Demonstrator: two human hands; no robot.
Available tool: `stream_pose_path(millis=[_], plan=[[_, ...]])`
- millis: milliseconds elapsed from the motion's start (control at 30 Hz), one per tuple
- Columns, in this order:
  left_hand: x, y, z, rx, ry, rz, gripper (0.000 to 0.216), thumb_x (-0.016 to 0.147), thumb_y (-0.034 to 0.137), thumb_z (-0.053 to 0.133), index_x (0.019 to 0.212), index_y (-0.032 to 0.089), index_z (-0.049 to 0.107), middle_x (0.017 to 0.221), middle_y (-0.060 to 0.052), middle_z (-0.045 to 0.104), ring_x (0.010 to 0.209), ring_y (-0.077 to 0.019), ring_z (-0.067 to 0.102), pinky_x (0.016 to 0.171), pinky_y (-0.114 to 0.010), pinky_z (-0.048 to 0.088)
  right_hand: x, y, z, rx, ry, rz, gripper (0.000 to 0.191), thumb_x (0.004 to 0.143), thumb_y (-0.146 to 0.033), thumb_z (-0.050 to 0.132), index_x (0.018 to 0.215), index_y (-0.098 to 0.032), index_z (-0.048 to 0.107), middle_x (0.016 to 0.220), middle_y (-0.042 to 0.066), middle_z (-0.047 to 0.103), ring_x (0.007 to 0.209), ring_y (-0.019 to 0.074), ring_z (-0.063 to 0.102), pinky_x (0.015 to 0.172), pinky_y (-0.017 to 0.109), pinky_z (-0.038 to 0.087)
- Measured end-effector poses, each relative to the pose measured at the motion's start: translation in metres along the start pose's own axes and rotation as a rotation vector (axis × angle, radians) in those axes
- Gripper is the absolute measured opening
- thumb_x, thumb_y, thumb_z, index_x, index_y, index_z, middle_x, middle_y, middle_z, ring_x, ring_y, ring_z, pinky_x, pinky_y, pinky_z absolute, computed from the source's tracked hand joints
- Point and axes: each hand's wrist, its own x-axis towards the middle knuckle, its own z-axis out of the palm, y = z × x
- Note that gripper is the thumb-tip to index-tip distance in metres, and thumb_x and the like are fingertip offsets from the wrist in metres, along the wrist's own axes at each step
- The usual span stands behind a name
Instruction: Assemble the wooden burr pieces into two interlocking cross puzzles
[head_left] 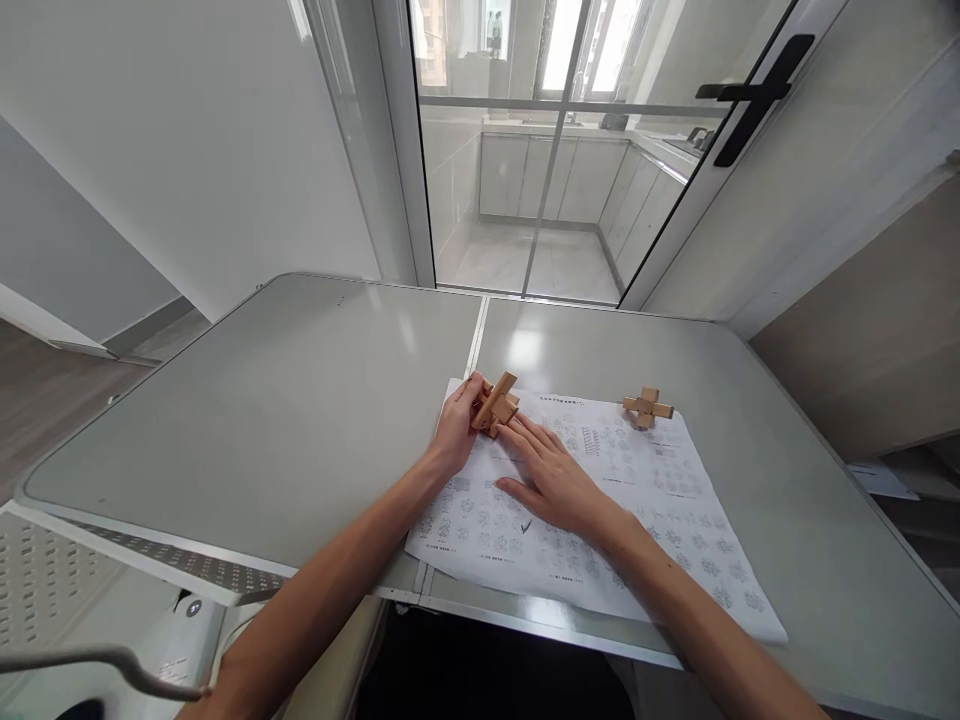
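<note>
A wooden burr puzzle (pixel 496 404) of interlocking brown bars is gripped in my left hand (pixel 455 425), whose fingers wrap its left side above the paper. One long bar slants up across its front. My right hand (pixel 551 470) lies palm down with fingers stretched out, its fingertips at the puzzle's lower right edge; whether they press on it I cannot tell. Under both hands spreads a large printed instruction sheet (pixel 690 520) with rows of small line diagrams. A second wooden burr puzzle (pixel 647 408), cross-shaped, rests at the sheet's upper right edge.
The grey folding table (pixel 262 420) has a seam (pixel 478 335) running across its middle. Behind it stands a glass door with a black handle (pixel 757 95). At the lower left, a white perforated panel (pixel 52 570) and a cable (pixel 105 657) sit beside the table.
</note>
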Motion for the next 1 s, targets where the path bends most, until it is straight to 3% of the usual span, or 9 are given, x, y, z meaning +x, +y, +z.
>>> stream_pose_path(millis=[100, 200, 400, 500, 633, 733, 833, 900, 1000], plan=[[0.0, -0.001, -0.001, 0.022, -0.07, -0.051, 0.048, 0.083, 0.064, 0.075, 0.083, 0.019, 0.057, 0.072, 0.0, 0.061, 0.058, -0.0126, 0.057, 0.049, -0.024, 0.046, 0.0, 0.001, 0.001, 0.027, 0.022, -0.001, 0.068, 0.104, -0.044, 0.059, 0.163, -0.032, 0.029, 0.164, 0.01, 0.043, 0.159, 0.0344, 0.027, 0.124, 0.063, 0.035], [0.001, -0.003, -0.002, 0.043, -0.154, -0.098, 0.049, 0.085, 0.066, 0.072, 0.082, 0.02, 0.057, 0.071, 0.0, 0.06, 0.055, -0.0124, 0.055, 0.048, -0.025, 0.043, 0.0, 0.0, -0.001, 0.083, 0.074, -0.003, 0.056, 0.102, -0.039, 0.063, 0.153, -0.031, 0.042, 0.15, 0.011, 0.055, 0.149, 0.0356, 0.041, 0.119, 0.062, 0.043], [0.002, -0.008, -0.002, 0.086, -0.127, -0.041, 0.047, 0.087, 0.063, 0.073, 0.079, 0.018, 0.06, 0.068, 0.003, 0.052, 0.057, -0.0091, 0.046, 0.053, -0.022, 0.038, 0.0, -0.002, -0.003, 0.131, 0.162, 0.031, 0.029, 0.097, -0.028, 0.067, 0.123, -0.027, 0.055, 0.122, 0.012, 0.063, 0.121, 0.0363, 0.058, 0.098, 0.059, 0.056], [0.001, -0.009, -0.001, 0.138, -0.147, -0.034, 0.045, 0.089, 0.062, 0.072, 0.082, 0.018, 0.062, 0.069, 0.003, 0.051, 0.059, -0.0092, 0.045, 0.055, -0.022, 0.036, -0.003, 0.0, -0.003, 0.153, 0.185, 0.084, 0.039, 0.094, -0.027, 0.071, 0.129, -0.026, 0.052, 0.134, 0.014, 0.057, 0.125, 0.0361, 0.057, 0.099, 0.058, 0.057], [-0.001, -0.008, 0.0, 0.17, -0.185, -0.007, 0.044, 0.09, 0.061, 0.071, 0.083, 0.018, 0.064, 0.069, 0.003, 0.051, 0.063, -0.0096, 0.046, 0.059, -0.022, 0.038, -0.005, 0.004, -0.005, 0.179, 0.115, 0.085, 0.064, 0.093, -0.033, 0.072, 0.149, -0.029, 0.041, 0.161, 0.014, 0.04, 0.148, 0.0372, 0.041, 0.116, 0.061, 0.045], [-0.002, -0.007, 0.0, 0.213, -0.204, 0.005, 0.045, 0.091, 0.061, 0.07, 0.081, 0.018, 0.064, 0.069, 0.003, 0.051, 0.063, -0.0098, 0.047, 0.06, -0.022, 0.038, -0.005, 0.006, -0.007, 0.191, 0.061, 0.062, 0.062, 0.097, -0.032, 0.067, 0.152, -0.032, 0.039, 0.16, 0.009, 0.046, 0.154, 0.035, 0.033, 0.121, 0.062, 0.04], [-0.003, -0.007, 0.001, 0.245, -0.22, 0.02, 0.046, 0.092, 0.062, 0.068, 0.077, 0.018, 0.062, 0.069, 0.003, 0.051, 0.062, -0.0095, 0.047, 0.06, -0.022, 0.039, -0.005, 0.006, -0.009, 0.213, 0.084, 0.07, 0.057, 0.096, -0.03, 0.066, 0.149, -0.033, 0.043, 0.152, 0.009, 0.053, 0.147, 0.0343, 0.043, 0.117, 0.06, 0.046], [-0.003, -0.008, 0.001, 0.253, -0.232, 0.017, 0.047, 0.092, 0.062, 0.067, 0.076, 0.019, 0.061, 0.069, 0.002, 0.053, 0.063, -0.0099, 0.049, 0.062, -0.022, 0.04, -0.005, 0.006, -0.01, 0.215, 0.096, 0.076, 0.057, 0.096, -0.03, 0.066, 0.148, -0.033, 0.043, 0.151, 0.01, 0.052, 0.145, 0.0349, 0.046, 0.114, 0.06, 0.048], [-0.003, -0.01, 0.001, 0.258, -0.241, 0.013, 0.046, 0.09, 0.063, 0.068, 0.078, 0.019, 0.062, 0.075, 0.001, 0.061, 0.069, -0.0119, 0.056, 0.068, -0.023, 0.045, -0.004, 0.006, -0.01, 0.201, 0.064, 0.068, 0.064, 0.098, -0.031, 0.064, 0.154, -0.032, 0.036, 0.158, 0.011, 0.046, 0.152, 0.0354, 0.038, 0.12, 0.061, 0.042]])
